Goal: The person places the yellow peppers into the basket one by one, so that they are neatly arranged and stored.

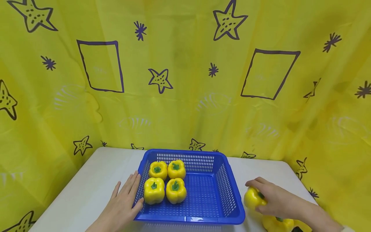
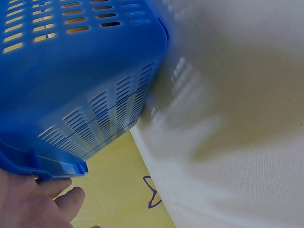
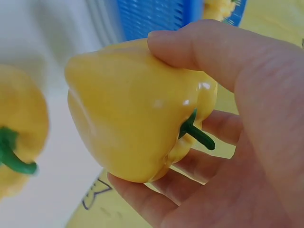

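Observation:
My right hand (image 1: 273, 198) grips a yellow bell pepper (image 3: 137, 104) with a green stem, thumb on one side and fingers curled round the other. It is held to the right of the blue plastic basket (image 1: 203, 219). Several yellow peppers sit in the basket's left half, among them one at the front left (image 1: 154, 193) and one at the back (image 1: 176, 170). My left hand (image 1: 120, 201) rests against the basket's left rim with its fingers straight. In the left wrist view its fingers touch the rim from outside.
Another yellow pepper (image 1: 276, 224) stands on the white table (image 1: 78, 190) below my right hand, partly cut off by the frame. More yellow shows beside it, next to a small dark object. A yellow curtain (image 1: 179, 112) with drawn stars surrounds the table at back and sides.

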`<action>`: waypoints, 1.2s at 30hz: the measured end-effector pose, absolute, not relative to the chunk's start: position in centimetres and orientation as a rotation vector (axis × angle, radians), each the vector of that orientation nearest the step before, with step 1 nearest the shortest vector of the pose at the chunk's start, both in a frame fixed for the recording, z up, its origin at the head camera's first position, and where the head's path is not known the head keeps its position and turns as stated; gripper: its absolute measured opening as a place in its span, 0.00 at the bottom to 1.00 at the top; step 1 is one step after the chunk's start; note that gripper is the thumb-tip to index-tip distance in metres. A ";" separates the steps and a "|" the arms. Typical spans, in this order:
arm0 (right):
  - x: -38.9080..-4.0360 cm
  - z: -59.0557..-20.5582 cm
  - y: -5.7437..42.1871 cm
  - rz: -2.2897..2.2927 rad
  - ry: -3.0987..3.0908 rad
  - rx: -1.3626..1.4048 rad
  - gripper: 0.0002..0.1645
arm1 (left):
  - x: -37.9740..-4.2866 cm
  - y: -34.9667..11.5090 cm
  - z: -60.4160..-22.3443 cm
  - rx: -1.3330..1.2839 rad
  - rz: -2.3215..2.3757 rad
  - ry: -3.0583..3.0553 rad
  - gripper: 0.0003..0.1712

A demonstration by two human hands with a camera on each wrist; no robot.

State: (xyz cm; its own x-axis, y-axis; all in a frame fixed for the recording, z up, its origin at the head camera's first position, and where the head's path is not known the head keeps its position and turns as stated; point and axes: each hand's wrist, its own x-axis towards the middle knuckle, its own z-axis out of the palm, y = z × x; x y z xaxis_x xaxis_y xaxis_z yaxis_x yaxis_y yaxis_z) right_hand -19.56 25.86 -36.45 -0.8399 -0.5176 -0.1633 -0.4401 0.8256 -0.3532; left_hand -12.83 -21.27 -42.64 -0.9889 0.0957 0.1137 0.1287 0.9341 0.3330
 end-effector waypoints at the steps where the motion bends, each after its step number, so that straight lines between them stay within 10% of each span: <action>1: -19.6 -36.1 25.9 -0.445 2.762 -0.731 0.38 | -12.8 -21.3 -42.6 -0.174 -0.527 -2.994 0.43; 36: -21.2 -30.9 19.1 -0.559 2.833 -1.041 0.27 | -13.0 -21.3 -42.7 -0.164 -0.575 -3.024 0.44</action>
